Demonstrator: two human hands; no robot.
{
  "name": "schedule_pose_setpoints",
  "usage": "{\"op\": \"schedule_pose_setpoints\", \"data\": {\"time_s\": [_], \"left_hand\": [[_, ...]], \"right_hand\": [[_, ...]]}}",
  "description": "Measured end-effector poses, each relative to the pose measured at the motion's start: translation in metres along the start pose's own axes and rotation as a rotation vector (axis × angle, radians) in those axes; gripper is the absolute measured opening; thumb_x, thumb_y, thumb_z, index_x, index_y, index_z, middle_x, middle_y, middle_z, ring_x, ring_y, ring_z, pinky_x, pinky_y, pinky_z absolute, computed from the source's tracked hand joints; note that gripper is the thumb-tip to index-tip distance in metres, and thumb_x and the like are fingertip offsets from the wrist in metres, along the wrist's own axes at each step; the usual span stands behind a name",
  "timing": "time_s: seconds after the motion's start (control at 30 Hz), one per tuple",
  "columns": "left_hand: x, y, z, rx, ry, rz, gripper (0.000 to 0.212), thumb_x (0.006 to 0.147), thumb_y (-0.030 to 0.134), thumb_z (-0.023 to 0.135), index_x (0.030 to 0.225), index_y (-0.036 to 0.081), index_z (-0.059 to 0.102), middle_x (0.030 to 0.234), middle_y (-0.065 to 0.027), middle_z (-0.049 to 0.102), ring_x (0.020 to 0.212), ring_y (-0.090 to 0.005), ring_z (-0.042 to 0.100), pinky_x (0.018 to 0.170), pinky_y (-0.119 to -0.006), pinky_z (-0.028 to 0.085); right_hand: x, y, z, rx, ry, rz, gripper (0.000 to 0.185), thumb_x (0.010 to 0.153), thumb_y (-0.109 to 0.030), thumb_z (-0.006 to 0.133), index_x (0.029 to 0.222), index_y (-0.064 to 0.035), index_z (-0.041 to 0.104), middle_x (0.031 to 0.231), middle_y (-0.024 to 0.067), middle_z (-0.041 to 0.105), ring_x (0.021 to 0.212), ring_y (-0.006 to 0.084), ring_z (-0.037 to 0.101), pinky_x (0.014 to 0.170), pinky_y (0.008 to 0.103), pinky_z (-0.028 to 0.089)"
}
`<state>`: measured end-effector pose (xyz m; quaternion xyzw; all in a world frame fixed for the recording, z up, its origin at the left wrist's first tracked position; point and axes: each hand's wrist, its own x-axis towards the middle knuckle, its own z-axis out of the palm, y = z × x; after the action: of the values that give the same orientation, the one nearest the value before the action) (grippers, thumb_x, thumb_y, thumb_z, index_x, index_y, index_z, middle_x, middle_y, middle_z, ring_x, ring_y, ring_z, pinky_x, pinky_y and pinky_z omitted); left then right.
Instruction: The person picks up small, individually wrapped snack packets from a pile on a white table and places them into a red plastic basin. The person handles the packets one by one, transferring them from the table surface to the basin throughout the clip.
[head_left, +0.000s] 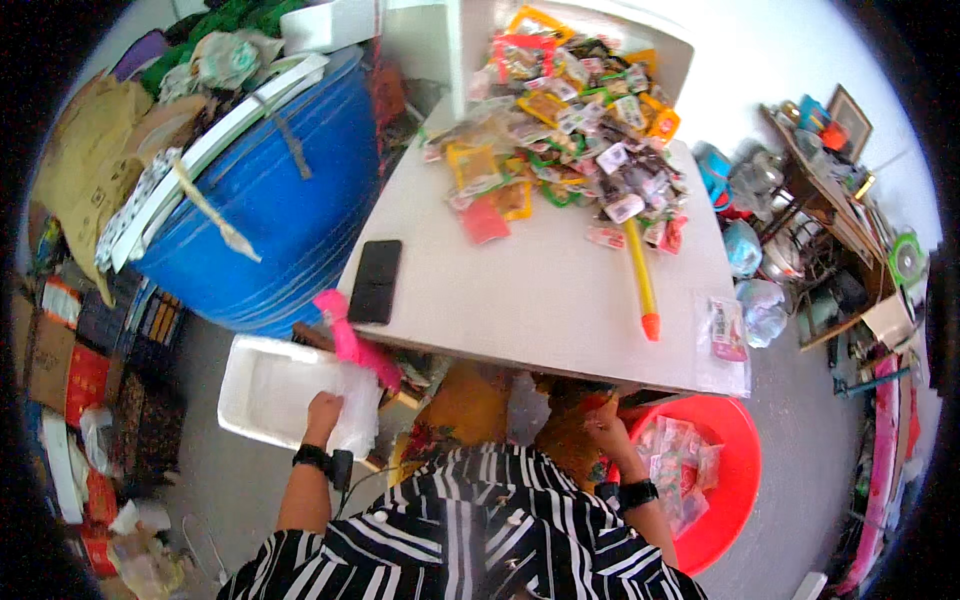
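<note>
My left hand (325, 412) is over the white plastic bin (259, 405) with its fingers curled. It is right against the clear plastic bags (358, 412) at the bin's right side; whether it grips one is unclear. My right hand (606, 429) is just below the table's front edge, beside the red plastic tub (739, 472). Its fingers are bent and blurred, and what they may hold cannot be made out. Inside the tub lie several clear packets (679, 457). On the white table (510, 300), a large heap of small food packets (570, 127) covers the far part.
A black phone (376, 281) lies at the table's left edge, above a pink cloth strip (349, 337). A yellow tube with an orange tip (641, 277) points toward me. Flat at the front right corner is a bagged packet (727, 330). A blue barrel (270, 202) stands left.
</note>
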<state>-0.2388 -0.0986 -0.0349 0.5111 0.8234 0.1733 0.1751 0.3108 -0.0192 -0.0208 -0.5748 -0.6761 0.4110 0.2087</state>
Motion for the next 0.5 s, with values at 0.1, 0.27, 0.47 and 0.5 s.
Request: {"op": "schedule_pose_setpoints", "data": {"time_s": [0.1, 0.27, 0.47, 0.5], "left_hand": [[0.001, 0.004, 0.000, -0.490, -0.080, -0.372, 0.019, 0.068, 0.019, 0.052, 0.061, 0.001, 0.049, 0.053, -0.0052, 0.046, 0.048, -0.0155, 0.045, 0.043, -0.030, 0.038], [-0.007, -0.001, -0.017, -0.656, -0.188, -0.124, 0.012, 0.069, 0.016, 0.051, 0.063, 0.006, 0.048, 0.050, -0.0013, 0.040, 0.042, -0.0122, 0.040, 0.035, -0.024, 0.032], [-0.006, 0.007, -0.037, -0.827, 0.066, -0.083, 0.011, 0.069, 0.015, 0.050, 0.064, 0.007, 0.045, 0.052, 0.0001, 0.039, 0.042, -0.0104, 0.037, 0.035, -0.023, 0.029], [-0.006, 0.019, -0.051, -0.820, 0.132, -0.056, 0.010, 0.070, 0.015, 0.050, 0.064, 0.007, 0.046, 0.053, 0.0006, 0.039, 0.043, -0.0096, 0.037, 0.037, -0.023, 0.029]], "right_hand": [[-0.004, -0.012, 0.000, 0.099, 0.025, -0.035, 0.014, 0.073, -0.012, 0.050, 0.080, -0.0010, 0.053, 0.070, 0.0069, 0.054, 0.067, 0.0149, 0.052, 0.059, 0.0272, 0.042], [0.001, 0.002, -0.001, 0.090, -0.008, -0.141, 0.012, 0.070, -0.009, 0.052, 0.078, -0.0008, 0.053, 0.072, 0.0039, 0.053, 0.069, 0.0127, 0.051, 0.062, 0.0259, 0.041], [-0.001, -0.037, -0.012, 0.169, -0.153, -0.147, 0.015, 0.073, -0.010, 0.053, 0.084, -0.0013, 0.052, 0.075, 0.0021, 0.052, 0.071, 0.0115, 0.049, 0.063, 0.0248, 0.041], [-0.005, -0.051, -0.016, 0.193, -0.186, -0.135, 0.016, 0.074, -0.011, 0.053, 0.086, -0.0014, 0.051, 0.076, 0.0020, 0.052, 0.072, 0.0114, 0.049, 0.063, 0.0246, 0.041]]}}
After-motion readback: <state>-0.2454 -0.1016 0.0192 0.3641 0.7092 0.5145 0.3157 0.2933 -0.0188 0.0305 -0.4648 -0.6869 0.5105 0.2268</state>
